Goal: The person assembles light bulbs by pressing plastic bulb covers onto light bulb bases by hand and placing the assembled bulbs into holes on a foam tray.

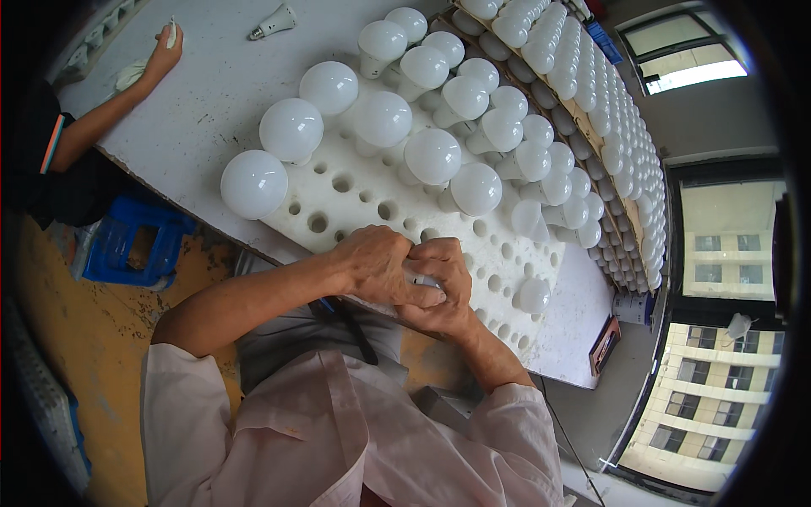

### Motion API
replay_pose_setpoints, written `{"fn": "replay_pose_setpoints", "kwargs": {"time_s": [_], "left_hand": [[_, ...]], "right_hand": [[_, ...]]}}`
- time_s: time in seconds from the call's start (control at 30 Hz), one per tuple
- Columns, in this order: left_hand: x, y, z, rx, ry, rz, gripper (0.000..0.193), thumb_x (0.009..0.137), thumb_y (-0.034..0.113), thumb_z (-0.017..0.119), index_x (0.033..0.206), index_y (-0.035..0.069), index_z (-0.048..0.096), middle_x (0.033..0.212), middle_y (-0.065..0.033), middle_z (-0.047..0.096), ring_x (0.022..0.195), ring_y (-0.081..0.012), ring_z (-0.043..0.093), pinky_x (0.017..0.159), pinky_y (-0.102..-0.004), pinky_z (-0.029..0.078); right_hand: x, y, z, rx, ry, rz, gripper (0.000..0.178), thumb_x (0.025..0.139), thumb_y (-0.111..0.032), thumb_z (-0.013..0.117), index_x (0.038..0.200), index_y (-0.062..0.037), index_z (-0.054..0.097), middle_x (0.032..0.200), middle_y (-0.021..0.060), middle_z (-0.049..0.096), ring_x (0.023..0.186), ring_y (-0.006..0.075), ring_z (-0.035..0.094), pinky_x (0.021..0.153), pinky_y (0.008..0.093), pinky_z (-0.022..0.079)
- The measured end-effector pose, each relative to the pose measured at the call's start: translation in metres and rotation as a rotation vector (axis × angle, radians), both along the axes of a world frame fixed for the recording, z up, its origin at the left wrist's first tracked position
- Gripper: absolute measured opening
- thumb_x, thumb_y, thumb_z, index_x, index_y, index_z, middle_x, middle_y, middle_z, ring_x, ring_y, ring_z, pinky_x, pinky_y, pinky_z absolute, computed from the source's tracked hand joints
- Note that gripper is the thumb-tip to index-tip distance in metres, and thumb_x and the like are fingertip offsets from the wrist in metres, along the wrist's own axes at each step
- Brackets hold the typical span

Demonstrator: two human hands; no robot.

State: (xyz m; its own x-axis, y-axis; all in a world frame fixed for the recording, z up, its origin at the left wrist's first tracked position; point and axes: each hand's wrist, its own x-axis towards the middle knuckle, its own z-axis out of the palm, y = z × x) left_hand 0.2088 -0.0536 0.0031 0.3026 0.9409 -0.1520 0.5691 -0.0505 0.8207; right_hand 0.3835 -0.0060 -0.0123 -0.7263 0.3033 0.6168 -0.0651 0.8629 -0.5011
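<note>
My left hand [376, 264] and my right hand [445, 286] are closed together over the near edge of a white foam board [353, 216] with rows of round holes. Between their fingers shows a small whitish piece of a light bulb [420, 278], most of it hidden. White globe bulbs stand in the far part of the board, among them a large bulb [254, 184] at the left end and another bulb [432, 156] beyond my hands. A lone bulb [532, 296] stands to the right of my right hand.
Tiers of foam boards full of bulbs [583, 84] rise at the right. One bulb [274, 23] lies on its side on the white table [211, 101]. A co-worker's hand [165, 55] holds a small white thing at far left. A blue plastic stool [135, 241] stands below the table.
</note>
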Motion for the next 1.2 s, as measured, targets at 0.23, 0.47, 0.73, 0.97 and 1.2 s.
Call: {"fn": "replay_pose_setpoints", "kwargs": {"time_s": [0.23,0.47,0.73,0.97,1.2], "left_hand": [[-0.013,0.008,0.013,-0.379,-0.436,0.034,0.081,0.078,0.073,0.054,0.081,-0.007,0.064,0.069,-0.0164,0.063,0.060,-0.0227,0.065,0.046,-0.0311,0.053],[-0.007,-0.001,-0.017,0.062,-0.444,0.149,0.079,0.079,0.063,0.063,0.114,-0.007,0.057,0.088,-0.0203,0.065,0.071,-0.0240,0.067,0.058,-0.0327,0.056],[0.007,-0.025,-0.010,0.628,-0.131,0.342,0.070,0.064,0.029,0.085,0.121,0.002,0.055,0.099,-0.0184,0.066,0.084,-0.0330,0.067,0.074,-0.0383,0.054],[0.007,-0.033,-0.016,0.720,-0.123,0.398,0.070,0.061,0.018,0.086,0.122,0.004,0.054,0.101,-0.0159,0.067,0.086,-0.0297,0.067,0.073,-0.0375,0.055],[-0.014,-0.057,-0.028,0.704,-0.413,0.515,0.036,0.083,0.015,0.072,0.114,0.000,0.061,0.109,-0.0182,0.066,0.090,-0.0204,0.067,0.073,-0.0311,0.055]], "right_hand": [[0.004,0.001,0.003,-0.411,0.025,-0.057,0.091,0.057,-0.011,0.085,0.133,-0.0053,0.034,0.128,0.0176,0.039,0.118,0.0306,0.045,0.099,0.0400,0.038],[0.011,-0.002,0.000,-0.331,0.031,-0.113,0.080,0.064,0.000,0.080,0.132,-0.0052,0.038,0.128,0.0196,0.043,0.119,0.0311,0.046,0.101,0.0410,0.038],[0.014,-0.002,-0.010,-0.356,0.004,-0.224,0.085,0.061,0.003,0.081,0.133,-0.0060,0.037,0.134,0.0209,0.041,0.123,0.0347,0.044,0.103,0.0424,0.037],[0.012,-0.004,-0.011,-0.325,-0.021,-0.233,0.086,0.060,0.004,0.082,0.132,-0.0056,0.036,0.135,0.0208,0.041,0.126,0.0356,0.042,0.105,0.0425,0.036],[0.013,-0.009,0.005,-0.514,-0.006,-0.286,0.084,0.061,0.002,0.083,0.131,-0.0044,0.037,0.127,0.0157,0.044,0.117,0.0265,0.049,0.097,0.0392,0.043]]}}
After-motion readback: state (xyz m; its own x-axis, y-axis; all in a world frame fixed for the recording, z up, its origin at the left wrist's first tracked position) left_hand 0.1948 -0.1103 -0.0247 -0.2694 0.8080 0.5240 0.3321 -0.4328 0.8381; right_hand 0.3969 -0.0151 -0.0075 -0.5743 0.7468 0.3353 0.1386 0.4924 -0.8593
